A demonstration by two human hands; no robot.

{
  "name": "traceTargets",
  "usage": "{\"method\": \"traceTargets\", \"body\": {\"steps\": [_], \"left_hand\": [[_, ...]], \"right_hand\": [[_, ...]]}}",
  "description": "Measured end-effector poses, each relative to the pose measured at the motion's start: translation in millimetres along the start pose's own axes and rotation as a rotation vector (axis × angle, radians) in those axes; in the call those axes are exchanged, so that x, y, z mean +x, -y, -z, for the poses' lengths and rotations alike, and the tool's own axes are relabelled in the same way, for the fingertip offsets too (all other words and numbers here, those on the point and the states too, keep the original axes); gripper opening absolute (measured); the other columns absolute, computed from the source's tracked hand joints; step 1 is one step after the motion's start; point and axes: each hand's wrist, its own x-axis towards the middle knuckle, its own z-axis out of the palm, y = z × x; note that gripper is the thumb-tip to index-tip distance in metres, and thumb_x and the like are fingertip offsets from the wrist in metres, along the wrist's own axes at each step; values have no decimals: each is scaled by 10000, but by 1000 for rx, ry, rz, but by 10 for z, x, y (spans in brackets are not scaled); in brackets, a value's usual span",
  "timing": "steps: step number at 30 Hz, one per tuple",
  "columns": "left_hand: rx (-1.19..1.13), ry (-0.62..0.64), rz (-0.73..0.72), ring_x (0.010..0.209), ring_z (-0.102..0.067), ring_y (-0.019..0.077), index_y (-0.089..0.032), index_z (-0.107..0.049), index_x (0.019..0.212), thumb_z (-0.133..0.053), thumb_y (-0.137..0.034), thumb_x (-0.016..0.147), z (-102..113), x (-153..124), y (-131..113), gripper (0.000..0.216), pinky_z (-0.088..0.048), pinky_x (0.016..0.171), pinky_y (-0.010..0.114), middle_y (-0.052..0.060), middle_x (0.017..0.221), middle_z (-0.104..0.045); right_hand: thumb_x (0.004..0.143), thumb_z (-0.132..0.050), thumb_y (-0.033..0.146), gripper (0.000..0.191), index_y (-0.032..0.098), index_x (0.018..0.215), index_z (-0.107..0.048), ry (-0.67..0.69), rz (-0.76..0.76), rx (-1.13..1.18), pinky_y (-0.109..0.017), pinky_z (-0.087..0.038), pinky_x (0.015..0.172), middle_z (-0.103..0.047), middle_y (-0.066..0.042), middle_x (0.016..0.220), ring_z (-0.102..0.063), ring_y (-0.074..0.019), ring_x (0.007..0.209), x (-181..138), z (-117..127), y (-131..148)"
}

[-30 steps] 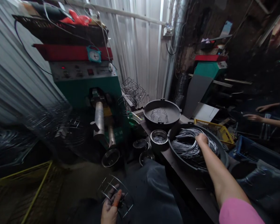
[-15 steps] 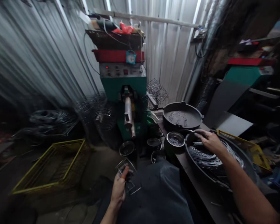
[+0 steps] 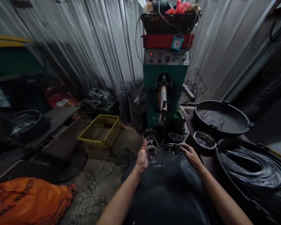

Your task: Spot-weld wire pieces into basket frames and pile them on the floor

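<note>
Over my lap, my left hand (image 3: 142,157) is closed around a small bent-wire frame (image 3: 157,163). My right hand (image 3: 190,155) pinches one end of a thin curved wire (image 3: 166,145), which looks like a hoop seen nearly edge-on. That wire stretches left across to the frame; whether the two touch is unclear. Beyond my hands stands a green machine (image 3: 152,75) with a metal arm (image 3: 163,97) pointing down toward me. To the right, a black basin (image 3: 231,187) holds many shiny wire hoops (image 3: 259,170).
A small metal bowl (image 3: 213,147) with short pieces and a round black pan (image 3: 224,128) stand at right. On the left floor are a yellow wire basket (image 3: 99,141), an orange sack (image 3: 30,200) and loose wire rings (image 3: 86,211).
My right hand has moved left from the hoop basin to my left hand, bringing a thin wire. The left hand still holds the frame. The view has turned left.
</note>
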Motion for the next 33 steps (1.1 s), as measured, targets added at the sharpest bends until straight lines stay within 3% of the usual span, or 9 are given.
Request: {"method": "traceTargets", "body": {"steps": [7,15,21,29,33], "left_hand": [[207,-76,-105,507,-531,86,-166,-484,1029,-674,-451,607,-31,-28,63,543,-215,369,152,-18,646,-556],[325,1,-106,473,-531,92,-149,-445,1024,-644,-442,648,36,-59,121,517,-282,358,156,-6,643,-574],[190,56,-67,523,-559,96,-159,-442,1037,-727,-339,578,97,-97,110,570,-325,414,165,-24,669,-555],[112,3,-86,532,-525,73,-177,-481,1002,-730,-268,569,178,-90,143,508,-395,487,183,-56,661,-500],[124,-9,-78,560,-505,78,-178,-501,974,-733,-242,546,171,-95,179,491,-439,569,221,-58,644,-484]], "right_hand": [[695,-587,477,330,195,863,-627,-71,-51,85,-300,-422,761,-620,-43,855,-551,-187,813,-64,-89,-247],[710,-594,426,288,188,868,-629,-69,-67,172,-277,-407,698,-593,-25,773,-512,-150,707,-98,-146,-406],[710,-602,410,282,182,875,-623,-58,-97,213,-264,-393,672,-570,-15,728,-495,-137,674,-117,-224,-473],[747,-546,409,271,168,852,-612,26,-77,61,-285,-415,702,-589,-28,747,-530,-165,729,-165,-251,-341],[771,-522,392,234,184,817,-620,154,51,-108,-283,-428,697,-608,-29,750,-556,-174,739,-122,-349,-102]]}}
